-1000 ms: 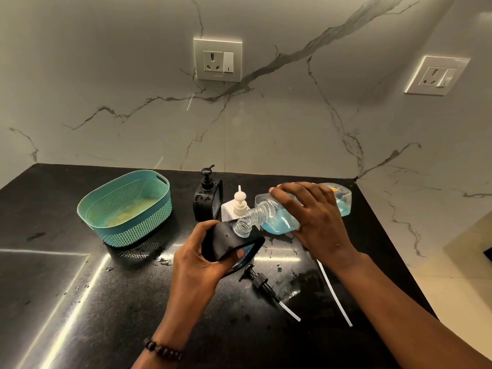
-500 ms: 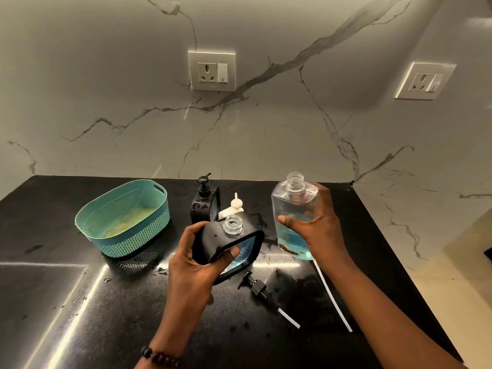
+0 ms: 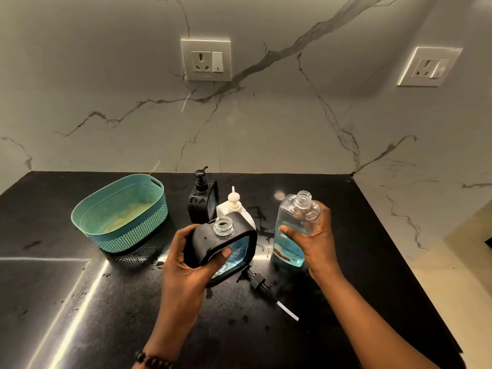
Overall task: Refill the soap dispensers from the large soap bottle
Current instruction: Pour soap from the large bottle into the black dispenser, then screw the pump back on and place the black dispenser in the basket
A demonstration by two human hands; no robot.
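The left hand (image 3: pixel 190 265) is wrapped around a black-framed soap dispenser (image 3: pixel 226 246), thumb pressed on its blue ribbed front, holding it just above the black desk (image 3: pixel 80 302). The dispenser is tilted, its open clear neck (image 3: pixel 223 225) pointing up and slightly away from the person. To its right, close but not touching, the right hand (image 3: pixel 315 242) grips the large soap bottle (image 3: pixel 291 230), fingers curled round its clear body. The bottle stands nearly upright, long axis vertical, uncapped mouth up, blue soap settled in its lower half. Pouring again would likely mean tipping that mouth leftward over the dispenser's neck. A black pump head (image 3: pixel 257 282) with its white tube lies on the desk below. Behind stand a black dispenser (image 3: pixel 201 202) and a white dispenser (image 3: pixel 234 207); a teal basket (image 3: pixel 119 211) sits left.
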